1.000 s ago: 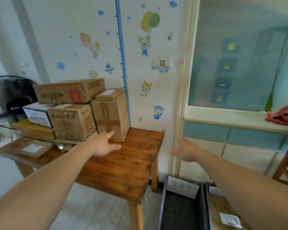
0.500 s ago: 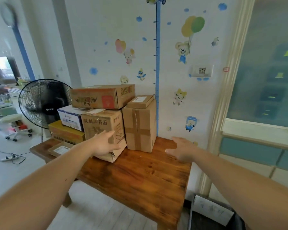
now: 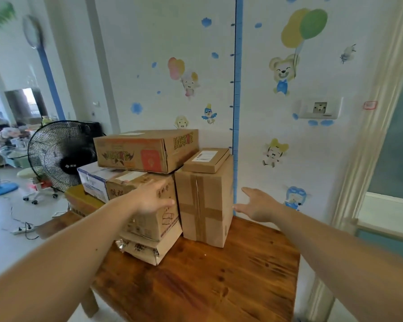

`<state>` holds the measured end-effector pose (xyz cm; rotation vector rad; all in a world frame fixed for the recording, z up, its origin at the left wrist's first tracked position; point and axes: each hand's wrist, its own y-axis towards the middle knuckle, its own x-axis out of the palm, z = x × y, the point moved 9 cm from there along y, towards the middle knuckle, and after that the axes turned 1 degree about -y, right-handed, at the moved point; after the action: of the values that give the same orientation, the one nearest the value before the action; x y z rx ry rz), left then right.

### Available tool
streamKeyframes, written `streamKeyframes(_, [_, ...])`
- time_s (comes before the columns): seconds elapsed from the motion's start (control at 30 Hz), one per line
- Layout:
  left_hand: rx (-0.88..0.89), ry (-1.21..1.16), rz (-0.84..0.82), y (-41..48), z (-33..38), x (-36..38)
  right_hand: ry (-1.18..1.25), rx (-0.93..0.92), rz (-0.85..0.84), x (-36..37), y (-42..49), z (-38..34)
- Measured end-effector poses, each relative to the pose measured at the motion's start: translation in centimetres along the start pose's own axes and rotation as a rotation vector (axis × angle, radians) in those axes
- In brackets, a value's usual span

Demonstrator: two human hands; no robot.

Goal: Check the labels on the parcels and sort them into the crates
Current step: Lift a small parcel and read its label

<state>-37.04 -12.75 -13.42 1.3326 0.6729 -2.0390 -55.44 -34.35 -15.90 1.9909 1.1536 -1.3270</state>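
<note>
On the wooden table point(image 3: 219, 287) sits a pile of cardboard parcels point(image 3: 135, 156), pushed up against the wall. Both of my hands are out in front of me and hold nothing. My left hand point(image 3: 153, 198) is flat and loose in front of the printed brown box point(image 3: 149, 224), just left of the tall taped box point(image 3: 205, 205). My right hand point(image 3: 257, 205) is spread wide just beside the right side of that tall box; I cannot tell if it touches. I think I am at the step of picking 1 parcel, the tall box between my 2 hands. A small flat parcel point(image 3: 206, 160) with a white label lies on top of it. Next I would press both sides, lift slowly so the small one does not slide off, then read the label. No crate shows from where I look.
</note>
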Motion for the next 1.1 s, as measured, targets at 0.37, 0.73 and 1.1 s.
streamKeyframes(0.37, [0.092,0.018,-0.041,11.4,1.3,-0.1,0.017,0.043,0.022,0.0,9.6,-2.2])
streamKeyframes(0.73, [0.308,-0.141,-0.123,21.7,3.7,-0.2,0.115,0.097,0.153,-0.4,17.2,-6.5])
streamKeyframes(1.1, [0.338,-0.315,-0.144,24.2,4.1,0.6,0.151,0.246,0.221,0.7,19.3,-6.6])
